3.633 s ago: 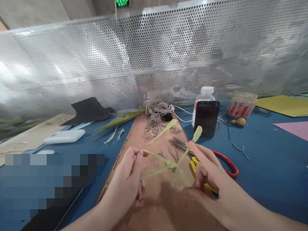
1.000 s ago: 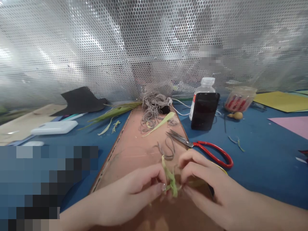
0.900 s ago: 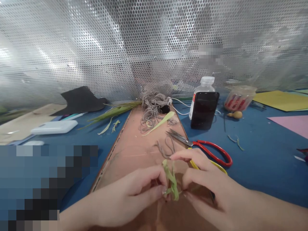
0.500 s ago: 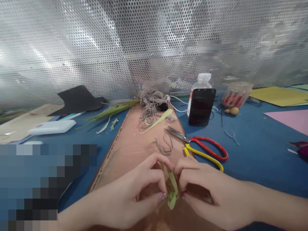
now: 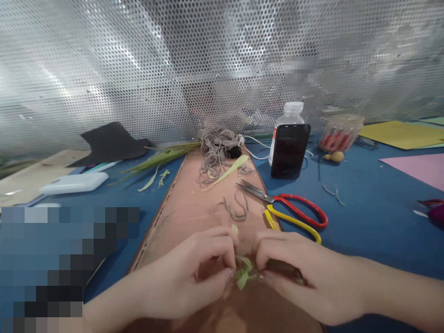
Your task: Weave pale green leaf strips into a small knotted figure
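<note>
Between my two hands is a thin green leaf strip (image 5: pixel 244 274), bent and looped into what looks like a small knot. My left hand (image 5: pixel 204 268) pinches it from the left with thumb and index finger, and a pale tip shows above those fingers. From the other side, my right hand (image 5: pixel 294 270) is closed in a pinch on the strip's right end; its thumb and forefinger meet there. Just beyond my right hand lie scissors (image 5: pixel 274 199) with one red and one yellow handle, blades apart. Grey cord (image 5: pixel 237 215) forms a loose loop ahead of the strip.
A tangle of grey cord (image 5: pixel 218 145) and a pale leaf strip (image 5: pixel 229 172) lie on the brown board (image 5: pixel 180 215). A phone (image 5: pixel 290 151) leans against a bottle (image 5: pixel 294 108). Also around are a clear jar (image 5: pixel 340 133), green leaves (image 5: pixel 163 159), black sheet (image 5: pixel 111 142) and coloured paper (image 5: pixel 402 134).
The green strip's upper length, upright between my hands before, is now drawn down into a smaller loop. My fingers have closed in further, and my right hand has shifted slightly.
</note>
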Available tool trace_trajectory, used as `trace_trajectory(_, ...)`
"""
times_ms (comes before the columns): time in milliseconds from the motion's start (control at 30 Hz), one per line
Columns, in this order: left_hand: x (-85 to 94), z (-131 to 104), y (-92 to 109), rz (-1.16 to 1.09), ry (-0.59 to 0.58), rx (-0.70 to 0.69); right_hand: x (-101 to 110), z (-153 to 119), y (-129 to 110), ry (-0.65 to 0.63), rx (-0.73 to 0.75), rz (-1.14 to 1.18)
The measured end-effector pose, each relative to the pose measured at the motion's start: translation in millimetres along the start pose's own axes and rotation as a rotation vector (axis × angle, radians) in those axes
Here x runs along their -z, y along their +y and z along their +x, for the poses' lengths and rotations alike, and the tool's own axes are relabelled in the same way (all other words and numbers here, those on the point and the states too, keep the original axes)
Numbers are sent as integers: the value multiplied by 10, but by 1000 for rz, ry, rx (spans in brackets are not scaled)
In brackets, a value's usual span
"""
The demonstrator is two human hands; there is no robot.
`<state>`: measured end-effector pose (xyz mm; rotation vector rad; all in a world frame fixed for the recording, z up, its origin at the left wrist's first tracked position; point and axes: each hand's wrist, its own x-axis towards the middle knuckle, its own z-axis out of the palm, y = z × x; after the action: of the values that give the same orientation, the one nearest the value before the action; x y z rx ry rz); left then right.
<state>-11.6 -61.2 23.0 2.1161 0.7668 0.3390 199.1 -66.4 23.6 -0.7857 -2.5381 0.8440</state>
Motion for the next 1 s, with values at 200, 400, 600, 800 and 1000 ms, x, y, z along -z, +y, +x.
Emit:
trace_trajectory(200, 15, -18, 9, 27, 12, 38, 52, -25, 3, 1, -15, -8)
trace_trajectory(400, -7, -23, 14, 13, 17, 48, 79, -30, 96, -29, 52, -54)
trace_trajectory(600, -8, -29, -11, 41, 15, 48, 86, -8, 157, -16, 90, -154)
trace_trajectory(800, 7, -27, -6, 66, 30, -22, 83, 33, 152, 50, 40, -81)
trace_trajectory(1000, -5, -17, 10, 81, -7, -11, 53, 41, 175, 125, 25, -175)
